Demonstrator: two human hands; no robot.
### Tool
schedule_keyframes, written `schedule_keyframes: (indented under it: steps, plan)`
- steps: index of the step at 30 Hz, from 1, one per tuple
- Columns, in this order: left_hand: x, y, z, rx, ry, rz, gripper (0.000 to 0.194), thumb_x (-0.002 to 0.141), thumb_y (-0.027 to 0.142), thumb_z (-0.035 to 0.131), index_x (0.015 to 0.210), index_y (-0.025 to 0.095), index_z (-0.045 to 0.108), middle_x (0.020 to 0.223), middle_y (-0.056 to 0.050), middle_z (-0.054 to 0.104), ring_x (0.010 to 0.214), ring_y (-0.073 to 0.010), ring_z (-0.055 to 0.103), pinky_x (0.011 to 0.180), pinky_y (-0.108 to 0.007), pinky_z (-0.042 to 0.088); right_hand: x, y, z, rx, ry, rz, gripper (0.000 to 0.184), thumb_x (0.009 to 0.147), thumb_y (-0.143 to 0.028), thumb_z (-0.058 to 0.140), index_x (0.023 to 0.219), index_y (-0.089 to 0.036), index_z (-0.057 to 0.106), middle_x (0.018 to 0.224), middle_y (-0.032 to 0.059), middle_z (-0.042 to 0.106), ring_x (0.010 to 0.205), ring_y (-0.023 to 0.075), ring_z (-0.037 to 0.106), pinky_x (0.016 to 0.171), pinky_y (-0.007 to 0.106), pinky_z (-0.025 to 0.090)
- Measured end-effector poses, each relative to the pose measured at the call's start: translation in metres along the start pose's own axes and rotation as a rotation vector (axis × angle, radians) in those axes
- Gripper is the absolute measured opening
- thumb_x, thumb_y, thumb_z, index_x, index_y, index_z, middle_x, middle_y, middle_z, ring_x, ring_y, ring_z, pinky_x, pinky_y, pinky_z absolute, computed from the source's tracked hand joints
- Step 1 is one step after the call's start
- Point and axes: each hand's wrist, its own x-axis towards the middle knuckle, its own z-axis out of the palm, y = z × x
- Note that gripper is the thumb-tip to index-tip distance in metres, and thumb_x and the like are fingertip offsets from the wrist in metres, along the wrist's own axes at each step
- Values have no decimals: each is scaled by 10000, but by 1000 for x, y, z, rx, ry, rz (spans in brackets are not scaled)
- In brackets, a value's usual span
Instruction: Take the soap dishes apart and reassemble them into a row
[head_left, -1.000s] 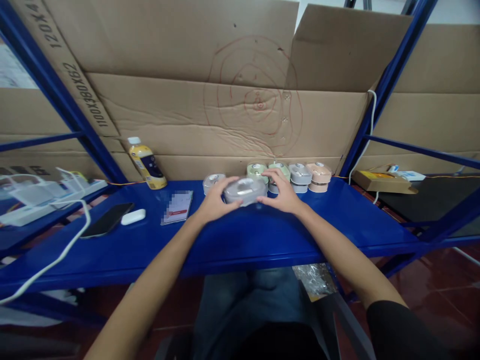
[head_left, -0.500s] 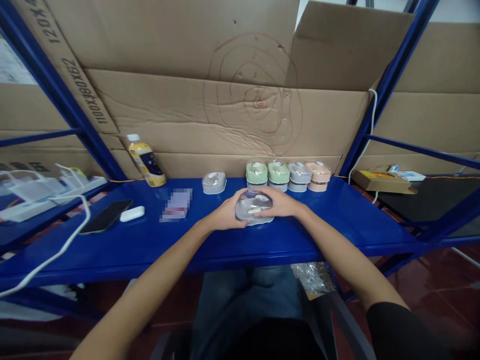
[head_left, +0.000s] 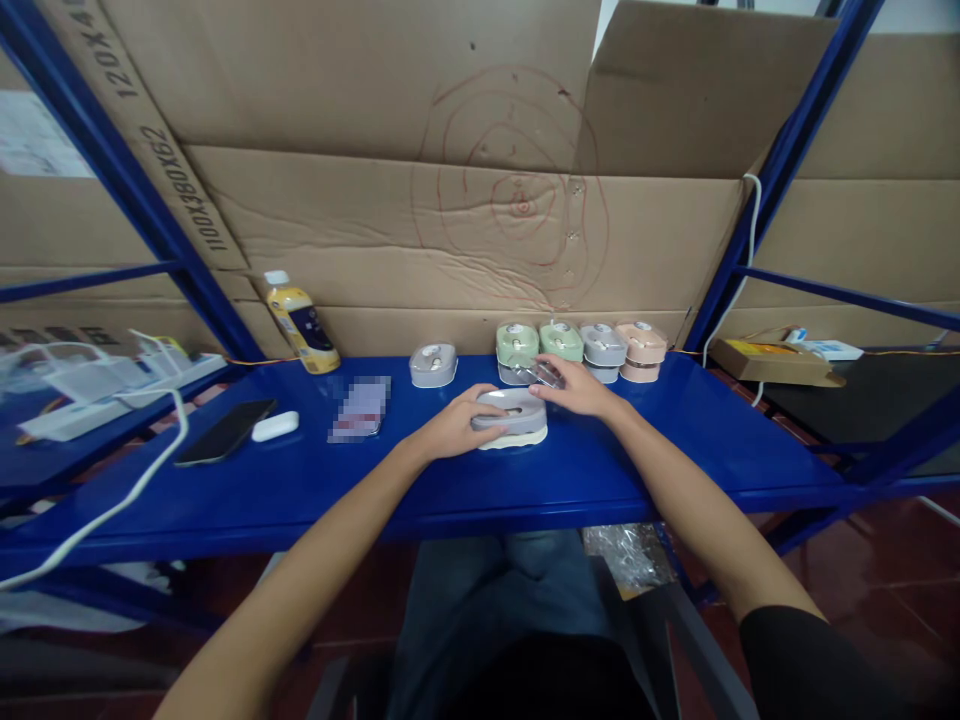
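A grey oval box (head_left: 517, 425) with a pale wavy-edged base rests on the blue table in front of me. My left hand (head_left: 457, 421) grips its left side, thumb over the rim. Above the box's right edge, my right hand (head_left: 576, 388) holds a clear plastic lid (head_left: 546, 374), tilted and apart from the box. The inside of the box shows a small opening in its grey insert. Just behind the lid stand two green-topped boxes (head_left: 516, 343), partly hidden by it.
At the back stand a single grey box (head_left: 433, 365), a stacked grey box (head_left: 604, 347) and a pink box (head_left: 642, 350). To the left are a yellow bottle (head_left: 301, 325), a phone (head_left: 225, 432), a white earbud case (head_left: 275, 427) and a white cable (head_left: 166, 455).
The clear lid has come off the grey box and is lifted up and to the right in my right hand. My left hand stays on the box. The view has shifted slightly.
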Motion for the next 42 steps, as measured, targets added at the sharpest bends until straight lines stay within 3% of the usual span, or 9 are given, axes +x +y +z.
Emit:
schedule_keyframes:
  steps: [4,9,11,16,19,24,29,35,42]
  plan:
    - [1,-8,-5,5,133,-63,463,997,556,513,1185,218,767,1396,-138,582,1308,-318,600,1174,-518,464,-1,-5,-4,-7,69,20,729,898,-654,655,1445,-184,546,1183,127,726,973,278,695,874,442,565]
    - [1,-22,-15,21,358,-203,535,1026,567,401,1218,183,719,1334,-152,619,1296,-329,586,1121,-516,510,0,-8,-7,-38,163,78,677,990,-658,466,1468,-180,501,1098,120,717,899,277,679,850,450,554]
    - [0,-22,-17,26,337,-180,514,1017,574,434,1212,193,719,1338,-151,612,1302,-329,584,1117,-506,514,0,-9,-7,-31,190,87,669,1006,-654,415,1475,-181,487,1116,125,712,937,285,682,878,454,548]
    - [-3,0,-14,49,72,-6,398,975,537,598,1236,265,726,1473,-117,518,1372,-313,555,1207,-506,425,0,-10,-5,6,215,83,679,1009,-642,419,1477,-154,479,1190,153,707,1019,298,688,932,467,541]
    - [-3,12,-9,42,5,27,398,939,516,664,1255,278,711,1497,-112,506,1380,-319,555,1203,-500,435,-1,-12,-3,16,168,62,682,994,-638,487,1481,-160,486,1201,149,718,1002,291,702,915,464,557]
    - [0,10,0,-3,53,-20,734,785,506,827,1408,238,547,1428,-142,584,1332,-354,595,1151,-518,486,-4,-18,2,-1,22,-134,751,855,-614,736,1458,-201,562,1416,149,654,1277,325,635,1100,509,490]
    - [2,-2,10,-104,109,-144,1081,610,566,935,1458,191,378,1465,-218,548,1363,-417,565,1122,-578,483,-6,-23,8,5,-79,-229,844,784,-607,819,1481,-204,569,1402,144,657,1278,325,633,1114,511,488]
    - [3,-5,13,-218,93,-204,1226,587,567,947,1526,184,258,1458,-230,565,1355,-408,581,1145,-579,450,-7,-25,25,-81,-151,-213,957,702,-661,865,1492,-207,572,1359,165,635,1235,357,639,1072,538,512]
    - [4,-6,14,-190,53,-217,1294,568,578,950,1563,175,229,1450,-233,589,1350,-420,585,1140,-575,443,-7,-28,33,-136,-223,-157,1015,711,-703,837,1545,-222,515,1315,152,612,1169,343,654,1007,502,546]
